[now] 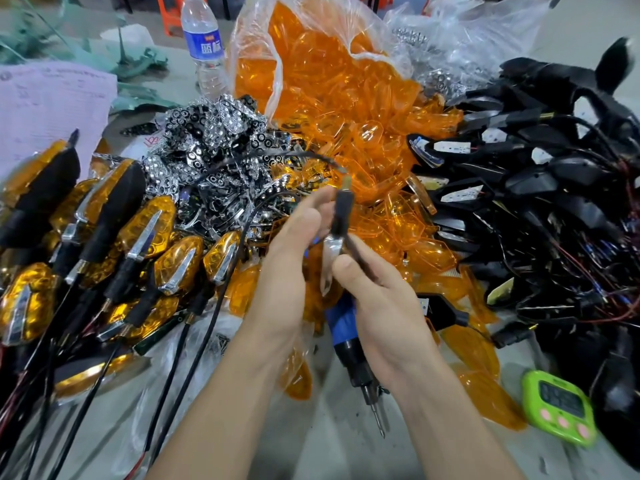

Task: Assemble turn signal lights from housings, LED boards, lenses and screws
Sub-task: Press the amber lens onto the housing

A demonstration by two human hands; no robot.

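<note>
At the middle of the view both hands hold one turn signal light [341, 216], seen edge-on, with a black stem up top and a chrome trim tip pointing down. My left hand [287, 258] grips it from the left and my right hand [377, 303] pinches it from the right. Its black cable arcs up and left over the parts. Under my right hand lies a blue and black electric screwdriver [356, 358], bit toward me. Orange lenses [346, 109] spill from a clear bag behind. Black housings with wires [540, 202] are heaped at the right.
Finished amber lights [104, 216] lie in rows at the left. Chrome reflector pieces [211, 143] are piled behind them. A water bottle [204, 46] stands at the back, a pink paper [48, 105] lies far left, and a green timer [557, 407] sits front right.
</note>
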